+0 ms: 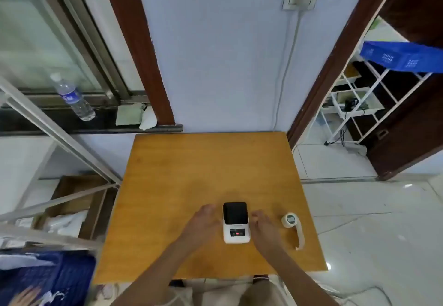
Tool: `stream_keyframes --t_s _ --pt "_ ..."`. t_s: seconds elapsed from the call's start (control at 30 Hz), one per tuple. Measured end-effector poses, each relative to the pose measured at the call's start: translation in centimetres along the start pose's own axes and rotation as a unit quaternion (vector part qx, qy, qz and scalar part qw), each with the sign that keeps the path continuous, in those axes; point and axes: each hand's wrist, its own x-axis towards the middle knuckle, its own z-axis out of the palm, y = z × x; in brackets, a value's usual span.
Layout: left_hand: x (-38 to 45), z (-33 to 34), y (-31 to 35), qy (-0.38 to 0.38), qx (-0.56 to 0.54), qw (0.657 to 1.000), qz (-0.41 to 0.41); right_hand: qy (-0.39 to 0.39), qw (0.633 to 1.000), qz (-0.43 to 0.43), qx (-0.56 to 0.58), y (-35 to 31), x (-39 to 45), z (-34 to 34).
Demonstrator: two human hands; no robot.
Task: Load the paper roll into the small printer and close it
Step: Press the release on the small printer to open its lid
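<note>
A small white printer [236,223] with a dark lid on top stands on the wooden table [182,173], near the front edge; its lid looks closed. My left hand [203,221] rests against the printer's left side, fingers loosely apart. My right hand [262,227] sits at its right side with fingers curled close to the body; whether either hand grips the printer is unclear. A white paper roll [289,220] lies on the table right of my right hand, with a loose paper tail [300,236] curling toward me.
The table stands against a pale wall. A water bottle [72,97] and folded cloths sit on the window ledge at left. A cardboard box [72,205] and metal frame are on the floor at left. A doorway with a white rack and blue crate [402,57] is at right.
</note>
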Motion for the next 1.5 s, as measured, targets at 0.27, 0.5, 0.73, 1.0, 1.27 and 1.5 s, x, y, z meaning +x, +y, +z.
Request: stream_keyframes --t_s 0.27,0.5,0.73,1.0,1.27,1.5 --pt "7.5 7.0 -3.8 0.096 0.064 0.968 0.222 0.091 0.989 -0.085 0.075 3.6 2.9 4.3" --pt "9.8 9.6 -7.3 0.169 0.024 0.950 0.260 0.172 0.965 -0.181 0.082 6.9 4.7 6.9" --pt "7.3 11.6 -8.1 0.267 0.146 0.921 0.242 0.156 0.956 -0.237 0.069 7.8 4.2 7.4" --pt "5.9 11.5 -8.1 0.258 0.171 0.914 0.263 0.182 0.951 -0.235 0.087 7.2 3.2 7.4" --pt "5.3 11.5 -8.0 0.272 0.173 0.908 0.267 0.175 0.951 -0.232 0.108 6.9 2.4 7.2" --pt "5.7 11.4 -8.0 0.280 0.144 0.909 0.272 0.178 0.952 -0.228 0.097 6.8 2.4 7.2"
